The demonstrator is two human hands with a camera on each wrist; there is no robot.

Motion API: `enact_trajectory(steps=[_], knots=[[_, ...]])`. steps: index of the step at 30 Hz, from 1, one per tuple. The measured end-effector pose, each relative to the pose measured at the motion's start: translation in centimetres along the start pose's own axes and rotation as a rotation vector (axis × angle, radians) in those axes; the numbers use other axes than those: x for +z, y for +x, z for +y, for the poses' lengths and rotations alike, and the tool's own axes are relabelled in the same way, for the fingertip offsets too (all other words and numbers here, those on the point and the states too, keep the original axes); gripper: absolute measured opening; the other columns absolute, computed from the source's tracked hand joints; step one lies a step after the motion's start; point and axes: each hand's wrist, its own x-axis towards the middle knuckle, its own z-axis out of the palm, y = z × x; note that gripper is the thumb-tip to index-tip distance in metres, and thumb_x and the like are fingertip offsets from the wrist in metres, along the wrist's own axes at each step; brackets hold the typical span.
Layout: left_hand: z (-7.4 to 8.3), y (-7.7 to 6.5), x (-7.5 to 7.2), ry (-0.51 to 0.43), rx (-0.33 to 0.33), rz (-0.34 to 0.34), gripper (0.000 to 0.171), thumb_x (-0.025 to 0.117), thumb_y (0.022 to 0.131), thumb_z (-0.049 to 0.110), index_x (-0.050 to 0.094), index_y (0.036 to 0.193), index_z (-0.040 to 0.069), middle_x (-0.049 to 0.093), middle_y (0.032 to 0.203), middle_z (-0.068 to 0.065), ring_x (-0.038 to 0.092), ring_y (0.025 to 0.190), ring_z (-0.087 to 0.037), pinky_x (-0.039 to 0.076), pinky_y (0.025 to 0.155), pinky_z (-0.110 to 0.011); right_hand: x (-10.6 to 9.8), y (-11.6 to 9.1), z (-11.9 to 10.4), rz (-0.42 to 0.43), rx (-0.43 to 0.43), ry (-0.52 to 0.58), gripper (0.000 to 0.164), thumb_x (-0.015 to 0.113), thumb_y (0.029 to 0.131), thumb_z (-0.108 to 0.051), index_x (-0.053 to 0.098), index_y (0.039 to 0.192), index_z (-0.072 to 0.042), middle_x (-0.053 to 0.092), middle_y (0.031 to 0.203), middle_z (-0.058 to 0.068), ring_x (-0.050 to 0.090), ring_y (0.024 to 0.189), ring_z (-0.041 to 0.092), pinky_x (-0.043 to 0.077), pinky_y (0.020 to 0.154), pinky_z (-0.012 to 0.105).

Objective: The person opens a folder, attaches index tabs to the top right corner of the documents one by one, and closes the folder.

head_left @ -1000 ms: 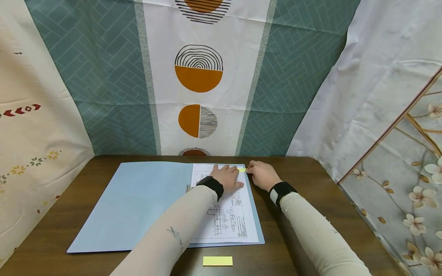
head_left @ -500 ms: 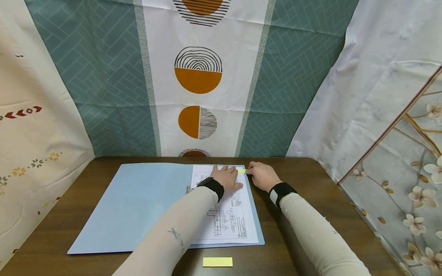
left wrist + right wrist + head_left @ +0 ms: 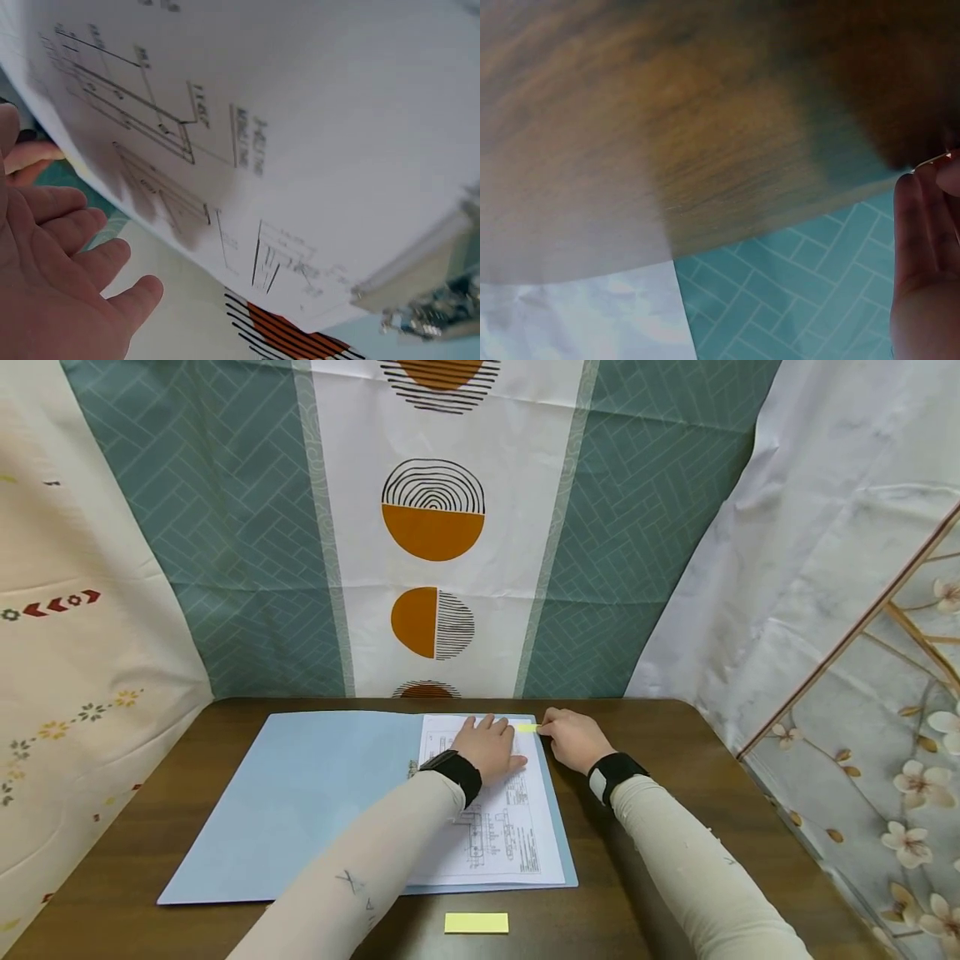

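Printed drawing sheets [image 3: 525,843] lie in the right half of an opened light-blue binder [image 3: 300,802], whose metal clip [image 3: 420,319] shows in the left wrist view. Across the upper part of the sheets rests my left hand [image 3: 483,749], fingers straight and spread. My right hand [image 3: 573,739] is at the top right corner, its thumb and fingertips pinching the outer end of a yellow sticky note [image 3: 527,727]. That note lies over the top sheet's right edge. In the right wrist view the curled fingers [image 3: 922,240] partly hide it.
A second yellow sticky strip [image 3: 476,923] lies on the brown wooden table [image 3: 660,877], just in front of the binder. Patterned curtains [image 3: 247,527] hang behind the table and at both sides.
My left hand has shifted slightly left, so a bit more of the sticky note shows. The right hand keeps its pinch at the corner. The head view has drifted a little.
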Motion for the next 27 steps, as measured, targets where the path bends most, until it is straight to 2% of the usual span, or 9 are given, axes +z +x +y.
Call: enact_trajectory(steps=[6, 11, 16, 20, 24, 27], knots=[[-0.2, -2.0, -0.9, 0.035, 0.013, 0.012, 0.074, 0.043, 0.097, 0.065, 0.045, 0.152, 0.015, 0.041, 0.155, -0.002, 0.032, 0.145, -0.027, 0.025, 0.114, -0.050, -0.2, -0.1, -0.2, -0.008, -0.011, -0.026, 0.035, 0.068, 0.087, -0.006, 0.074, 0.121, -0.013, 0.063, 0.107, 0.001, 0.060, 0.095, 0.017, 0.051, 0.086, 0.030], [-0.4, -3.5, -0.9, 0.025, 0.021, 0.006, 0.075, 0.044, 0.097, 0.065, 0.045, 0.152, 0.015, 0.041, 0.156, -0.002, 0.031, 0.146, -0.027, 0.022, 0.115, -0.051, 0.1, -0.2, -0.6, 0.007, 0.016, -0.031, 0.032, 0.068, 0.089, -0.008, 0.074, 0.120, -0.013, 0.062, 0.106, 0.002, 0.061, 0.096, 0.019, 0.051, 0.085, 0.033], [-0.8, -4.3, -0.7, -0.005, 0.036, 0.031, 0.076, 0.045, 0.096, 0.066, 0.045, 0.152, 0.014, 0.041, 0.155, -0.003, 0.031, 0.146, -0.028, 0.020, 0.115, -0.051, 0.3, -0.5, -0.7, 0.007, 0.035, -0.033, 0.029, 0.066, 0.090, -0.012, 0.073, 0.119, -0.011, 0.064, 0.110, 0.005, 0.063, 0.099, 0.023, 0.049, 0.090, 0.037], [-0.9, -5.5, -1.0, -0.001, 0.070, 0.051, 0.075, 0.044, 0.097, 0.065, 0.046, 0.151, 0.013, 0.042, 0.155, -0.004, 0.033, 0.145, -0.027, 0.021, 0.115, -0.050, 0.0, -0.9, -0.8, 0.011, 0.041, -0.032, 0.032, 0.065, 0.091, -0.014, 0.071, 0.122, -0.011, 0.064, 0.115, 0.005, 0.064, 0.102, 0.023, 0.047, 0.095, 0.040], [-0.8, -6.9, -1.8, 0.022, 0.117, 0.059, 0.074, 0.044, 0.097, 0.064, 0.046, 0.151, 0.013, 0.044, 0.153, -0.004, 0.037, 0.143, -0.026, 0.023, 0.114, -0.049, -1.0, -1.7, -0.9, 0.039, 0.027, -0.014, 0.031, 0.066, 0.090, -0.013, 0.071, 0.121, -0.009, 0.065, 0.114, 0.005, 0.064, 0.101, 0.023, 0.048, 0.094, 0.040], [-0.5, -7.7, -1.8, 0.022, 0.144, 0.058, 0.074, 0.043, 0.098, 0.064, 0.045, 0.152, 0.013, 0.045, 0.153, -0.004, 0.039, 0.142, -0.024, 0.024, 0.114, -0.048, -1.5, -2.6, -1.0, 0.029, 0.023, -0.020, 0.032, 0.067, 0.091, -0.015, 0.071, 0.122, -0.009, 0.065, 0.115, 0.005, 0.063, 0.101, 0.022, 0.048, 0.095, 0.040]])
